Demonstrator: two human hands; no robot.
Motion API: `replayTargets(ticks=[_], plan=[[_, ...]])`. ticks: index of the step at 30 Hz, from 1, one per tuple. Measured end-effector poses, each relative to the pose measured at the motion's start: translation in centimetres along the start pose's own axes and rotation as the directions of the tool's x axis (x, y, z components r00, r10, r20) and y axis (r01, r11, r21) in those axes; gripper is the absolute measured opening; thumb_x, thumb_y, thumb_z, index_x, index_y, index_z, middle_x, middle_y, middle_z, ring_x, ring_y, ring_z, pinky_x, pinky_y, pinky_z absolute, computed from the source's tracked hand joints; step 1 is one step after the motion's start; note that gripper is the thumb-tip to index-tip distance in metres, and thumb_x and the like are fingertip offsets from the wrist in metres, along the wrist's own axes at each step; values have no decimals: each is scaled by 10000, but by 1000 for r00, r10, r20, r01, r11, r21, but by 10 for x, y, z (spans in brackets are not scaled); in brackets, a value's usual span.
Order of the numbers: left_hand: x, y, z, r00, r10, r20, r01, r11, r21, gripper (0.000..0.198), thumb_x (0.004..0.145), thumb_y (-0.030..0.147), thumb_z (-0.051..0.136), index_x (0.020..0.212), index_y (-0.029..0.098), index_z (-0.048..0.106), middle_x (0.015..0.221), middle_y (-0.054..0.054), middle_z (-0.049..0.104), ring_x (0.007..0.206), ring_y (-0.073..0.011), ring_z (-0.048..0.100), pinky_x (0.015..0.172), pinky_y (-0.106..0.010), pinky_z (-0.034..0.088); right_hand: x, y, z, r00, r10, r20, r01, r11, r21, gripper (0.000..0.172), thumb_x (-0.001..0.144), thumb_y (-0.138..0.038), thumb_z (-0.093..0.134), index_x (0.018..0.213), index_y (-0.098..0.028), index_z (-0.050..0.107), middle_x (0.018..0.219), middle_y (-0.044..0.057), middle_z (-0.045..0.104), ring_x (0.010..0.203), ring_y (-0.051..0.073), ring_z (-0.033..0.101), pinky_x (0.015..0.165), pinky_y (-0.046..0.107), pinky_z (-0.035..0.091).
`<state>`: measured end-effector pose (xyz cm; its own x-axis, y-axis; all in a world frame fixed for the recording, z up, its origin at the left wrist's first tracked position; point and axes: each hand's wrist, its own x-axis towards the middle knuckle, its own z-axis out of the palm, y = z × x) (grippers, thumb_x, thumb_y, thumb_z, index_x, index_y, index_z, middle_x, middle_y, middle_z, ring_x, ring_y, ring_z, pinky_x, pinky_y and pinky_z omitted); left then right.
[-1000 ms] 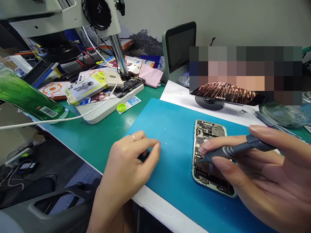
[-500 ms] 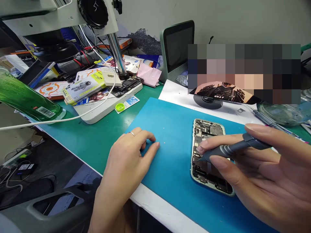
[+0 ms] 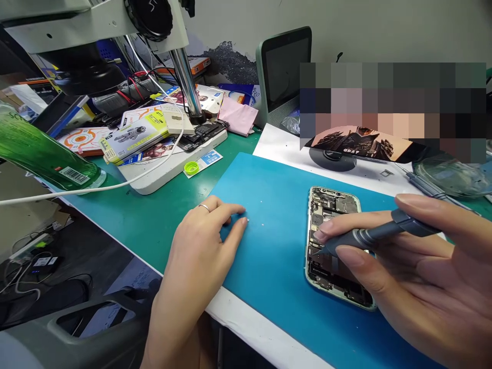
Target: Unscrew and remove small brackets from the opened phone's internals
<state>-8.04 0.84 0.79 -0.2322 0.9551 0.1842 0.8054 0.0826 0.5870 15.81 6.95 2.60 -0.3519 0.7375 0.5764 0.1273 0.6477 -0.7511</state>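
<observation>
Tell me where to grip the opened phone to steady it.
Grip the opened phone by its long frame edges near the far end, coming from the left: it lies flat with its boards bare, and the right hand with the screwdriver covers its lower right.

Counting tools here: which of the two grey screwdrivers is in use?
The screwdriver held in the right hand, tip on the open phone; the spare screwdriver lies loose beyond it.
</observation>
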Motion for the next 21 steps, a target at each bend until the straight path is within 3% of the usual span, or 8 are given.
replayTargets(ticks=[3, 6, 10, 21], plan=[[1, 0, -1, 1000, 5, 11, -4, 1000, -1, 164, 1007, 266, 602, 1077, 280, 750, 896, 14, 625, 821, -179, 588, 722, -323, 388, -4, 2, 1, 999, -22, 37, 25, 997, -74, 748, 851, -8, 696, 1443, -448, 570, 1115, 48, 744, 878, 267, 805, 728, 415, 738], [2, 0, -1, 1000, 10, 18, -10, 1000, 6, 163, 1009, 279, 592, 1075, 295, 740, 900, 18, 631, 815, -186, 588, 715, -329, 380, -4, 6, 5, 999, -44, 26, 45, 999, -25, 748, 846, 23, 690, 1442, -414, 569, 1142, 53, 746, 861, 246, 802, 699, 379, 734], [1, -2, 0, 999, 19, 42, -19, 1000, 3, 162, 1026, 305, 558, 1023, 309, 719, 916, 32, 642, 825, -184, 591, 712, -331, 380, -1, 9, 6, 990, -100, 100, 95, 994, 54, 798, 844, 70, 659, 1481, -389, 518, 1033, 30, 758, 891, 219, 794, 722, 338, 728], [3, 0, 0, 991, 22, 129, -27, 999, 42, 190, 1054, 322, 474, 970, 282, 640, 990, 22, 630, 844, -198, 601, 746, -358, 394, -4, 10, 6, 987, -126, 100, 120, 991, 66, 782, 879, 52, 634, 1490, -408, 469, 1047, 33, 752, 967, 229, 781, 737, 352, 720]])
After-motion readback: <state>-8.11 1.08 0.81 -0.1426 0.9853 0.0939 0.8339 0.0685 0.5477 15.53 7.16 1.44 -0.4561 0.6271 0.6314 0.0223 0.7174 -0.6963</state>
